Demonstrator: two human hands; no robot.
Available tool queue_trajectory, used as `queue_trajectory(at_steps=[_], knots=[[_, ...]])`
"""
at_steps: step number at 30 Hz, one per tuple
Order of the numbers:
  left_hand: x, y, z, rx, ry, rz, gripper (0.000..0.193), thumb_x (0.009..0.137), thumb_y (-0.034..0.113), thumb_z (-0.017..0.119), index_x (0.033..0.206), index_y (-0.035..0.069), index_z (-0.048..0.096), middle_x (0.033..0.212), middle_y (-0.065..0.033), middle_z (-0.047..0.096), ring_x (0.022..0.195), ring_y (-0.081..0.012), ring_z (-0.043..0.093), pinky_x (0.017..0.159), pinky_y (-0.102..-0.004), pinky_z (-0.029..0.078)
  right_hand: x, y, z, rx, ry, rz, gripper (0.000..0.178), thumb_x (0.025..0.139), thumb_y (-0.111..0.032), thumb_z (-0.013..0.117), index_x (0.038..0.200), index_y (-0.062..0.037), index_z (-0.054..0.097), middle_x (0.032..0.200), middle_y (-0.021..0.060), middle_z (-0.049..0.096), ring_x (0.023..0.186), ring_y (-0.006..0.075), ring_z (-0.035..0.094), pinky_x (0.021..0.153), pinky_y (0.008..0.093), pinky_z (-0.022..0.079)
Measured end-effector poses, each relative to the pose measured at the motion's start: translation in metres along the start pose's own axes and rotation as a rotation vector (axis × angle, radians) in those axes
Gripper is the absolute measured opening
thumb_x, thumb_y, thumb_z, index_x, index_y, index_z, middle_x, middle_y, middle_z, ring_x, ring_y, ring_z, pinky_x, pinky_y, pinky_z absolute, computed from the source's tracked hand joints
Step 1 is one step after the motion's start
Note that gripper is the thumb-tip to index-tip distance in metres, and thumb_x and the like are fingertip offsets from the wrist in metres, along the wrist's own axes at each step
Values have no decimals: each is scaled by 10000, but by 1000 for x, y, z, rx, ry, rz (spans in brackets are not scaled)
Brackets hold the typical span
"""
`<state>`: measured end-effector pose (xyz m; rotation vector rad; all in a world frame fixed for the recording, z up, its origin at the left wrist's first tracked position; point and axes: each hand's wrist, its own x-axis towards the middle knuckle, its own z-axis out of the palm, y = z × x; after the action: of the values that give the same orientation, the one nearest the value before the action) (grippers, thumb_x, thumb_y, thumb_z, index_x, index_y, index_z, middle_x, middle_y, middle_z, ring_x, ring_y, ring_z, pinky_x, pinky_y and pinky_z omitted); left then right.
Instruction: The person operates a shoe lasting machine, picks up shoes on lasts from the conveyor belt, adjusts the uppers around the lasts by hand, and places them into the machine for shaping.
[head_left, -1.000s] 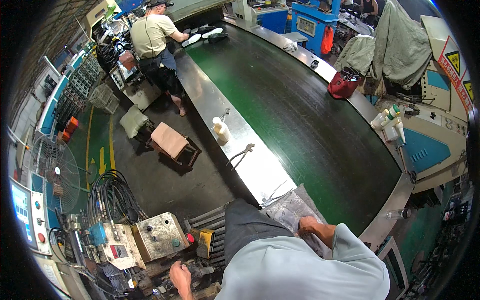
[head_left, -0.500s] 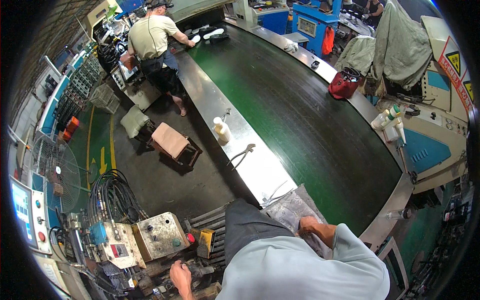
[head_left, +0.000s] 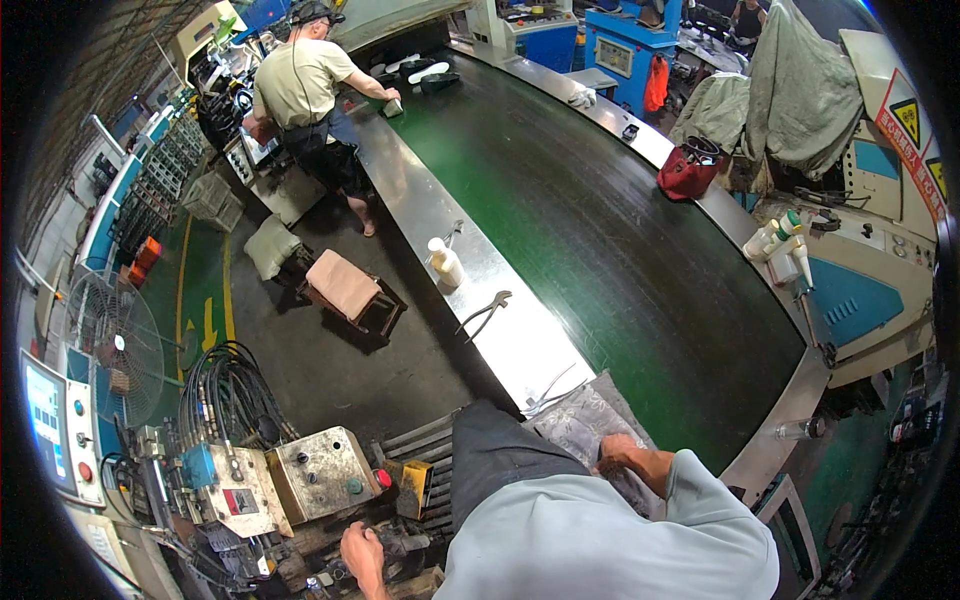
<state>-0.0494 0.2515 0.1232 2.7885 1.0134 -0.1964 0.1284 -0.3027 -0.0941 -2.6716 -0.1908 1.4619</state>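
My right hand (head_left: 632, 458) rests with curled fingers on a worn grey sheet (head_left: 575, 425) at the near end of the metal ledge. What its fingers hold, if anything, is hidden. Low on the left, my left hand (head_left: 362, 550) is bent at the fingers beside a greasy metal machine part (head_left: 405, 543); I cannot see what lies under them. A pair of pliers (head_left: 487, 312) lies on the metal ledge (head_left: 530, 350). Beyond it stands a white bottle (head_left: 446, 262). Thin pale wire-like pieces (head_left: 550, 392) lie by the sheet's edge.
A wide green conveyor belt (head_left: 620, 240) runs away from me. Left are a control box (head_left: 325, 470), a screen panel (head_left: 50, 420), a fan (head_left: 118, 345) and a padded stool (head_left: 342, 285). A red bag (head_left: 688, 168) sits on the right ledge. A co-worker (head_left: 305, 85) stands far left.
The co-worker's hand at the belt has moved slightly right, and the pale-soled piece there now shows differently. My hands stay in place.
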Motion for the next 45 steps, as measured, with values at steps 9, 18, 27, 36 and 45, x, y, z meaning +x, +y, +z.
queue_trajectory(at_steps=[9,18,27,36,45], knots=[[-1,1,0,11,-12,-19,271,895,119,686,1135,-5,712,1054,-218,702,1042,-426,654,921,-504,510,-2,1,0,33,-14,-19,664,698,-584,872,984,9,786,1046,221,764,1005,368,740,867,461,582],[-3,3,-3,21,-15,-18,275,903,124,684,1149,3,704,1081,-212,698,1063,-421,648,930,-501,509,-2,0,0,-1,43,-17,658,692,-586,874,984,-1,795,1040,206,772,996,362,745,877,457,591],[-2,2,-2,-11,-24,-13,286,895,127,685,1153,6,704,1085,-219,697,1059,-420,650,921,-503,507,-7,-5,-10,6,-45,-1,665,688,-584,874,960,16,786,1003,219,767,959,385,743,829,458,586],[1,5,-2,6,-50,-52,269,915,121,669,1156,5,704,1094,-213,699,1080,-411,645,949,-497,498,-6,-2,-2,25,3,13,690,684,-603,877,999,3,785,1056,212,763,1008,374,736,877,461,577],[-1,4,-2,-7,-23,-41,269,896,118,677,1138,5,710,1073,-205,702,1054,-420,652,931,-501,504,-1,-2,-1,3,-23,28,653,690,-592,874,1058,-58,795,1117,153,769,1079,330,731,917,441,580]])
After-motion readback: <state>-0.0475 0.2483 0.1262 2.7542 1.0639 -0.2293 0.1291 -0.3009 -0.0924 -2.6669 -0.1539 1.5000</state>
